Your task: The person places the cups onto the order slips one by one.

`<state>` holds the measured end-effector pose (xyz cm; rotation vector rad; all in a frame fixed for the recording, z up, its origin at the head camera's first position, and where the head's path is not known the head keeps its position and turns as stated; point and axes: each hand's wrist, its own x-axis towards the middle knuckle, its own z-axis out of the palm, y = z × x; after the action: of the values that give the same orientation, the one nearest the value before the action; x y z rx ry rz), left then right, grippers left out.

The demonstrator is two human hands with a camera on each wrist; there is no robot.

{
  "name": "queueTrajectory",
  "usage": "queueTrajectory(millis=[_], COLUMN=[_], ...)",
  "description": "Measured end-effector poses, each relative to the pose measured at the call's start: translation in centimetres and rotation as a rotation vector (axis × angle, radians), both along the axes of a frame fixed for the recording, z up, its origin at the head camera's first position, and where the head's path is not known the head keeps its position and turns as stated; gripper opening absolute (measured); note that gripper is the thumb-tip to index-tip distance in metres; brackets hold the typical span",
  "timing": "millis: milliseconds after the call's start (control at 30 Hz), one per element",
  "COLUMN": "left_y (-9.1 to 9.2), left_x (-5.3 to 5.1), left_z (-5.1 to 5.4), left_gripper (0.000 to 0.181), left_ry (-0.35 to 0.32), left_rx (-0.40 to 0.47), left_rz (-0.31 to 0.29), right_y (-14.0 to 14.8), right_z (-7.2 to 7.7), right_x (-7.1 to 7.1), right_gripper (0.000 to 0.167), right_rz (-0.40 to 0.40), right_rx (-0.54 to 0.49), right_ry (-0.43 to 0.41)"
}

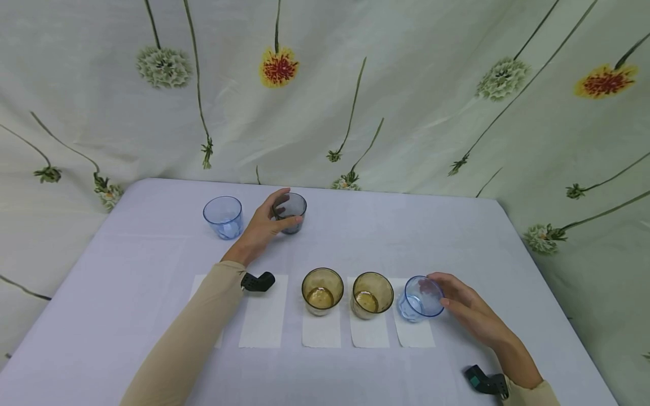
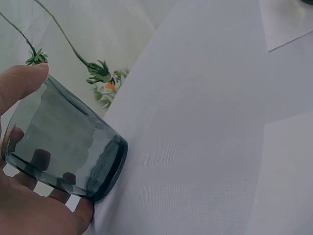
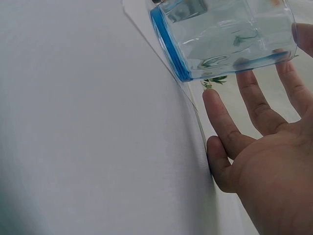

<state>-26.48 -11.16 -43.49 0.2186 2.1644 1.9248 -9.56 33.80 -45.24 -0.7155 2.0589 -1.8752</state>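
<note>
At the back of the table the left hand (image 1: 261, 230) grips a grey glass (image 1: 290, 214), thumb on its near side and fingers behind; the left wrist view shows the grey glass (image 2: 68, 139) between thumb and fingers. The right hand (image 1: 469, 307) holds a blue glass (image 1: 420, 299) by its right side, at the right end of a row. In the right wrist view, fingertips touch the blue glass (image 3: 225, 36) and the lower fingers are off it. Two amber glasses (image 1: 322, 291) (image 1: 372, 295) stand upright left of it.
Another blue glass (image 1: 223, 217) stands at the back left, beside the left hand. White paper rectangles (image 1: 261, 327) lie in a row on the white tablecloth (image 1: 355, 378), some under the front glasses. A flowered cloth (image 1: 406, 84) hangs behind the table.
</note>
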Motion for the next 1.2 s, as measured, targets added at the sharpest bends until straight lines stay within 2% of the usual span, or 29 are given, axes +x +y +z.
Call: queueTrajectory(millis=[233, 433, 633, 933, 1100, 1200], left_y=[0.0, -0.1, -0.2, -0.4, -0.7, -1.0], left_x=[0.0, 0.2, 1.0, 1.9, 2.9, 3.5], left_z=[0.1, 0.2, 0.7, 1.5, 2.2, 2.7], left_gripper=[0.082, 0.081, 0.079, 0.076, 0.075, 0.073], left_ry=[0.012, 0.022, 0.049, 0.093, 0.131, 0.13], left_rx=[-0.006, -0.034, -0.061, -0.1, -0.127, -0.115], left_rz=[0.003, 0.006, 0.005, -0.02, -0.049, -0.065], right_y=[0.0, 0.0, 0.1, 0.1, 0.0, 0.0], right_z=[-0.1, -0.2, -0.2, -0.2, -0.2, -0.2], right_x=[-0.1, -0.2, -0.1, 0.0, -0.1, -0.1], right_gripper=[0.044, 0.044, 0.044, 0.044, 0.045, 0.045], right_rz=[-0.01, 0.003, -0.009, 0.019, 0.017, 0.022], right_rx=[0.008, -0.003, 0.006, -0.018, -0.017, -0.024], right_ry=[-0.027, -0.003, -0.028, 0.0, -0.007, 0.001])
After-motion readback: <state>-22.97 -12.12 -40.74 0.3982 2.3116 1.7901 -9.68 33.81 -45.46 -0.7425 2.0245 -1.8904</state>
